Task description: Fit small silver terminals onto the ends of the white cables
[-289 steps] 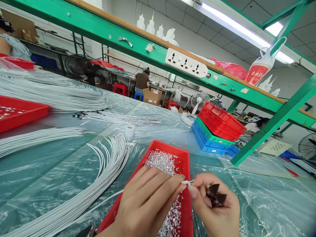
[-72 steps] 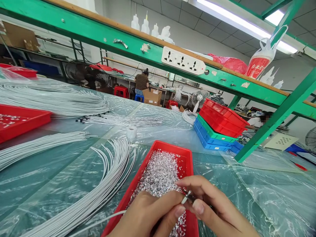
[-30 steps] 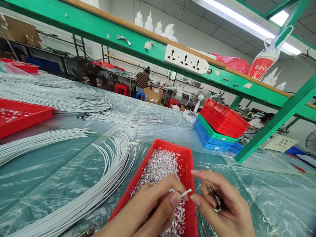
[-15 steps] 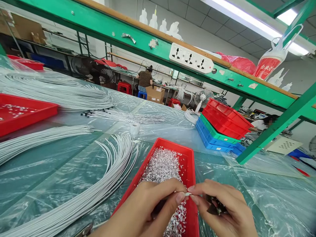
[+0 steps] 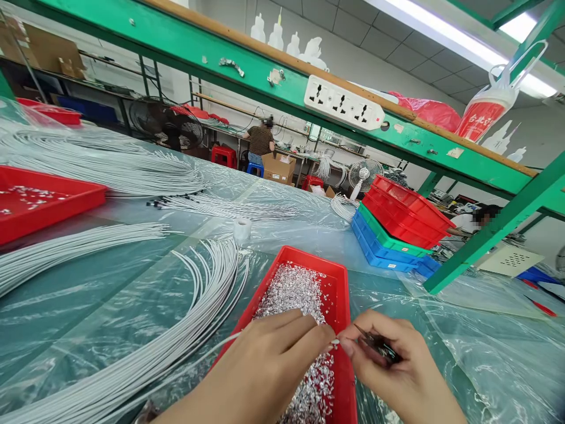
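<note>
My left hand (image 5: pixel 278 353) is closed around a white cable (image 5: pixel 212 355), which trails away to the lower left. Its end shows as a small pale bit at the fingertips. Against that end, the thumb and forefinger of my right hand (image 5: pixel 397 359) are pinched together; whatever lies between them is too small to name. A dark, pointed metal tool (image 5: pixel 382 348) is tucked in my right hand, partly hidden by the fingers. Both hands are over a red tray (image 5: pixel 339 294) heaped with small shiny metal pieces (image 5: pixel 293 291).
Bundles of white cables (image 5: pixel 216 294) lie on the plastic-covered table to the left. Another red tray (image 5: pixel 83 197) stands far left, and a white roll (image 5: pixel 242 229) sits behind. Stacked bins (image 5: pixel 397 221) stand right, near a slanting green post (image 5: pixel 481 244). A green shelf beam crosses above.
My left hand has turned over, its back now facing up, and more of the cable shows behind it. My right hand has tilted, and the tool's point now sticks up between its fingers.
</note>
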`<state>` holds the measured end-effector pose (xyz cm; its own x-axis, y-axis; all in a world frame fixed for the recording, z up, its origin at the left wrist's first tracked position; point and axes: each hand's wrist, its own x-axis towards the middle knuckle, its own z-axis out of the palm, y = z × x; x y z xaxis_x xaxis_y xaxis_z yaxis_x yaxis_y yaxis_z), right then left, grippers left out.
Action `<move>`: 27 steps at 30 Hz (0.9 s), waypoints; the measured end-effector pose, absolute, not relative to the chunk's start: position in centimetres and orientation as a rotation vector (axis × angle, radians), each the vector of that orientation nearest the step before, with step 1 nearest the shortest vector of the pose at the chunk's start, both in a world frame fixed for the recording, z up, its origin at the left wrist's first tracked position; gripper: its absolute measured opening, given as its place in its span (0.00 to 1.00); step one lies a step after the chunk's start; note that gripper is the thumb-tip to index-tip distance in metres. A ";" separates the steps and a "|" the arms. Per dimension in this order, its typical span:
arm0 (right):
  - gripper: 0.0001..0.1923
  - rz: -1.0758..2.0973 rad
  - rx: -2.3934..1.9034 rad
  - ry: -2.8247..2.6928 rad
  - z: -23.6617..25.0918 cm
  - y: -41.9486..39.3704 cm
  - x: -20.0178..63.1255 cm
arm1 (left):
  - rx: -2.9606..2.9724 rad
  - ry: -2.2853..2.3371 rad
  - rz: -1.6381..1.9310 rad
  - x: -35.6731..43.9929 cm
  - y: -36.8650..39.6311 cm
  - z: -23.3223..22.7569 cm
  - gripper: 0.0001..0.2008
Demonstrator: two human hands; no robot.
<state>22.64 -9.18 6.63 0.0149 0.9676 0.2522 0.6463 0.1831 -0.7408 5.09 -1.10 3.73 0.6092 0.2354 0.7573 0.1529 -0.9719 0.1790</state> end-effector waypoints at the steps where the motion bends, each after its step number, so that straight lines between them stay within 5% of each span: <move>1: 0.08 0.597 -1.557 -1.680 6.7 -9.1 22.6 | 2.749 0.305 1.307 5.2 -1.0 3.7 0.20; 17: 0.08 1.014 -1.337 -1.561 6.0 -7.5 23.9 | 3.040 0.110 1.571 5.5 0.0 3.8 0.18; 27: 0.18 1.176 -1.134 -1.535 5.9 -6.5 24.8 | 3.161 0.058 1.631 4.8 -0.3 3.6 0.20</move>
